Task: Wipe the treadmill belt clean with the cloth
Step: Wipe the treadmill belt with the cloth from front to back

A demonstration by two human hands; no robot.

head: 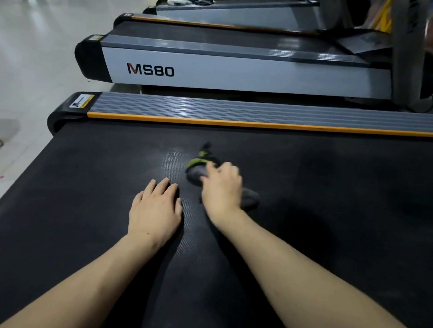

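The black treadmill belt (87, 194) fills the lower view, with a dusty pale smear (172, 160) near its middle. My left hand (155, 208) lies flat on the belt, fingers straight. Just to its right, my right hand (221, 188) presses on a grey and green cloth (198, 168), blurred by motion. Part of the cloth shows beyond my fingers, and another part (249, 199) shows at the right of my palm.
A grey ribbed side rail (233, 111) with an orange strip borders the belt's far side. Beyond it stand a treadmill marked MS80 (206, 67) and several more. White tiled floor (20, 60) lies to the left. An upright post (403, 44) rises at the right.
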